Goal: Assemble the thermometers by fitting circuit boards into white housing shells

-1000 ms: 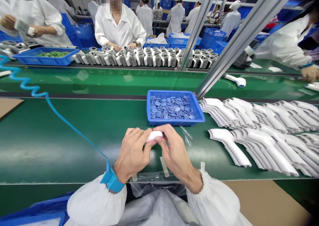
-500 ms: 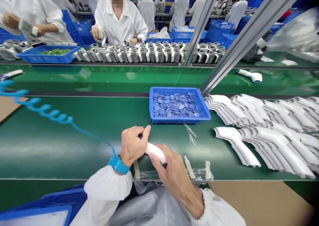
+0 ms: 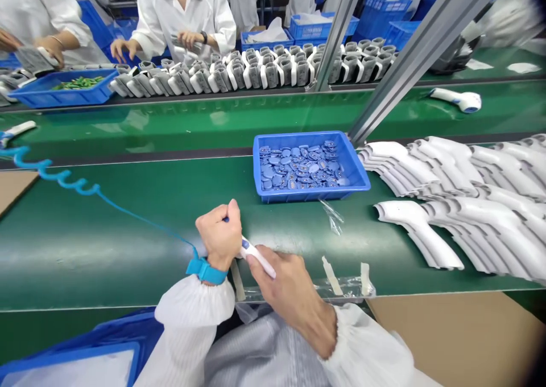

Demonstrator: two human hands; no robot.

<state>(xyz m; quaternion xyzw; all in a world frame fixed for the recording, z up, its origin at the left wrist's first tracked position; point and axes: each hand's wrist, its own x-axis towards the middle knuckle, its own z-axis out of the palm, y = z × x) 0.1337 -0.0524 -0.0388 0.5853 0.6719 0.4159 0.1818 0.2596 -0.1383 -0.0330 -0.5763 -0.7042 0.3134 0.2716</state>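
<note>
A white-and-blue thermometer gun (image 3: 261, 260) is held between both hands, low over the front of the green work surface. My left hand (image 3: 219, 234) is closed in a fist around its upper end, hiding most of that part. A small blue piece shows beside the fist. My right hand (image 3: 292, 281) grips the white handle from the right, thumb along the near side and fingers behind. Around my left wrist is a blue strap (image 3: 207, 270) with a coiled cord (image 3: 63, 179).
A blue bin (image 3: 311, 193) of small blue oval parts stands ahead. White gun-shaped shells (image 3: 439, 227) lie stacked at right. A metal post (image 3: 409, 51) slants up behind. Plastic film with tape strips (image 3: 333, 276) lies at the front edge. Co-workers sit across the green belt (image 3: 187, 122).
The thermometer gun has turned in my hands, so a narrower side and a blue piece now show. My right hand has rolled with it. The head view has tipped down and shifted slightly.
</note>
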